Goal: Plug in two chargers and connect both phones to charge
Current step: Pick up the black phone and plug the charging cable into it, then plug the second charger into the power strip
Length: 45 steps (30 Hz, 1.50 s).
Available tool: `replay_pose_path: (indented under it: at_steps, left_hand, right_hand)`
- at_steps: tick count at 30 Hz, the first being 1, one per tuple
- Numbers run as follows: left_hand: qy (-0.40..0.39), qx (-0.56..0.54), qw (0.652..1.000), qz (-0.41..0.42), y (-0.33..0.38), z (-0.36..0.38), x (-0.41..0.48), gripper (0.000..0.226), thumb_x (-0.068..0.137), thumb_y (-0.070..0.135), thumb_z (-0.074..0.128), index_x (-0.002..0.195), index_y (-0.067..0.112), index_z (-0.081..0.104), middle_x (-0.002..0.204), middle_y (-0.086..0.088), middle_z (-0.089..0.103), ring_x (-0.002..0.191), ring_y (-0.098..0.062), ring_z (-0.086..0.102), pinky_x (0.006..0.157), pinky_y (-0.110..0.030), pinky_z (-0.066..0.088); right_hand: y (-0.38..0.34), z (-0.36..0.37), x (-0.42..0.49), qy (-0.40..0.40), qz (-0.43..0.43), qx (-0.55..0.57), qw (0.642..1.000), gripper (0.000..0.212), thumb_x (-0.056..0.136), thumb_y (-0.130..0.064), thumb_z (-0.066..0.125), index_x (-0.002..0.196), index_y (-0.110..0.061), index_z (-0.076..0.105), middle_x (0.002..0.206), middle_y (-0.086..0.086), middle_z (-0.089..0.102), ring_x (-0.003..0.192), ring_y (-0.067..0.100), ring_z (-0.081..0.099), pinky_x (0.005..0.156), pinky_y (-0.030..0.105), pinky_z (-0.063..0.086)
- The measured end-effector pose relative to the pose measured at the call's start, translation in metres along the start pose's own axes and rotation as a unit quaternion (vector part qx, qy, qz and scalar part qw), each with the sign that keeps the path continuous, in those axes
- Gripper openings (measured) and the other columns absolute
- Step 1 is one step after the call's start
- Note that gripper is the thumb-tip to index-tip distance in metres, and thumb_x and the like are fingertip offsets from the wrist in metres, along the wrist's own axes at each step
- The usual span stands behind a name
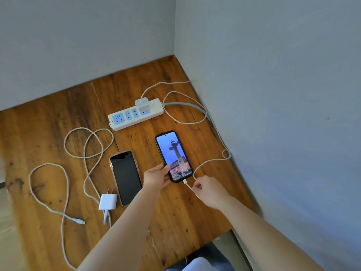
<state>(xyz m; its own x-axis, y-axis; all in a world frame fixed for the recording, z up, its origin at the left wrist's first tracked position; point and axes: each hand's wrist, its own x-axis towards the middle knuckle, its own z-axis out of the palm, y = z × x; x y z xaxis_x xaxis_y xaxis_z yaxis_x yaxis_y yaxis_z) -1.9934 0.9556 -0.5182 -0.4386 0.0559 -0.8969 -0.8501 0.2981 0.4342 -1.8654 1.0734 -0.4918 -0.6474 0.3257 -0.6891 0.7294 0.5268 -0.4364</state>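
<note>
A person's left hand (156, 178) grips the lower left edge of a lit phone (173, 156) lying on a wooden surface (58, 118), thumb on the screen's rim, while the right hand (208, 190) pinches the white cable (197, 171) just behind its connector (185, 181), which sits in the phone's bottom port. The lit phone, in a dark case, shows a blue wallpaper with a tall column. From the right hand the cable loops toward the grey wall (273, 94), makes a small twist near the surface's edge, curls back in a wide loop and runs to a white charger (142, 104) seated in the white power strip (135, 114) with blue sockets, beyond the phone. Just left of the left hand lies a second phone (126, 177), screen dark, in a pale case, touched by neither hand. Beside its lower left corner rests a second white charger (108, 201), prongs up and unplugged, well apart from the strip. Its cable (86, 149) sprawls in loose loops across the left of the surface, the free connector (81, 221) lying near the surface's front, well apart from both hands. The strip's grey cord (187, 105) trails toward the wall on the right
</note>
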Motion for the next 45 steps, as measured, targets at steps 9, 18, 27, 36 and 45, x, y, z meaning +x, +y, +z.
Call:
replay_pose_path:
  at_steps: [9, 18, 27, 36, 45]
  left_hand:
    - [0.057, 0.045, 0.996, 0.052, -0.01, 0.015, -0.008, 0.039, 0.095, 0.024, 0.054, 0.131, 0.011, 0.053, 0.125, -0.008, 0.063, 0.104, -0.021, 0.061, 0.061, -0.025, 0.051]
    - [0.045, 0.091, 0.993, 0.066, -0.011, 0.013, -0.018, 0.042, 0.096, 0.027, 0.049, 0.135, 0.012, 0.05, 0.129, -0.007, 0.061, 0.109, -0.02, 0.059, 0.054, -0.018, 0.044]
    - [0.133, 0.126, 0.966, 0.184, -0.016, -0.046, -0.055, 0.036, 0.098, 0.02, 0.043, 0.132, 0.02, 0.053, 0.133, -0.002, 0.058, 0.117, -0.021, 0.056, 0.086, -0.028, 0.048]
    - [0.282, 0.133, 0.928, 0.205, -0.041, -0.175, -0.056, 0.03, 0.094, 0.014, 0.047, 0.12, 0.019, 0.061, 0.126, -0.005, 0.059, 0.113, -0.021, 0.054, 0.084, -0.028, 0.042]
    - [0.113, 0.41, 0.848, 0.317, -0.059, -0.238, -0.022, 0.063, 0.092, 0.001, 0.046, 0.143, 0.037, 0.034, 0.156, 0.009, 0.025, 0.145, -0.022, 0.008, 0.115, -0.047, 0.019]
  right_hand:
    - [-0.001, 0.017, 0.008, -0.006, 0.024, 0.012, 1.0, 0.019, 0.093, -0.021, 0.056, 0.11, -0.016, 0.062, 0.097, 0.002, 0.068, 0.083, 0.014, 0.065, 0.073, 0.024, 0.053]
    - [0.0, 0.02, 0.004, 0.0, 0.019, 0.012, 1.0, 0.026, 0.093, -0.019, 0.054, 0.118, -0.014, 0.06, 0.101, 0.003, 0.068, 0.083, 0.014, 0.064, 0.069, 0.023, 0.05]
    - [-0.051, 0.016, 0.007, 0.038, -0.079, -0.062, 0.994, 0.026, 0.093, -0.021, 0.053, 0.117, -0.014, 0.059, 0.109, 0.005, 0.066, 0.084, 0.017, 0.064, 0.067, 0.028, 0.055]
    - [-0.148, 0.101, 0.008, -0.009, -0.175, -0.084, 0.981, 0.034, 0.093, -0.02, 0.053, 0.127, -0.02, 0.052, 0.114, 0.003, 0.062, 0.094, 0.018, 0.06, 0.069, 0.026, 0.051]
    - [-0.185, 0.171, 0.021, 0.055, -0.269, -0.289, 0.917, 0.057, 0.085, -0.017, 0.067, 0.134, -0.028, 0.039, 0.132, 0.011, 0.041, 0.11, 0.026, 0.047, 0.084, 0.031, 0.049]
